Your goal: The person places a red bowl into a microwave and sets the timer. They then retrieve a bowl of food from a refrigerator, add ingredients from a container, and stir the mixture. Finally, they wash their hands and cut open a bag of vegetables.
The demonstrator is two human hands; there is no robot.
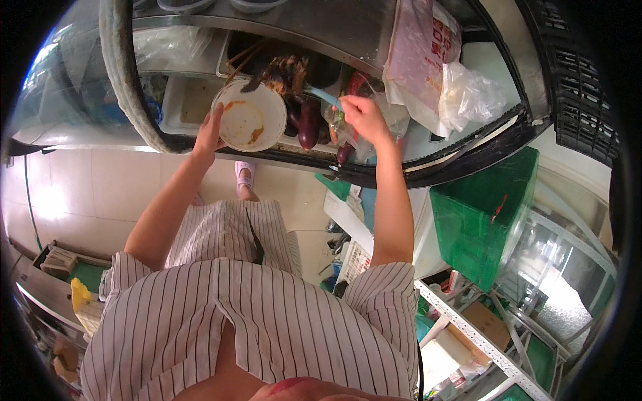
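Observation:
My left hand [209, 131] grips the rim of a white round bowl [246, 123], which has brown smears inside and is tilted towards me. In my right hand [362, 118] is the light-blue handle of a utensil [325, 96]; its far end reaches dark brown, charred-looking food [285, 72] just beyond the bowl. What kind of utensil it is cannot be told. The food lies over a dark tray [321, 67] inside a display case. Purple eggplants [309, 125] lie between the bowl and my right hand, beside vegetables in a clear plastic bag [335, 125].
Wooden chopsticks [245, 59] rest by the dark tray. A white tray [170, 108] stands at left, behind the case's curved rim [120, 85]. A printed bag [414, 60] and a crumpled plastic bag [469, 95] lie at right. A green bin [466, 220] stands below right.

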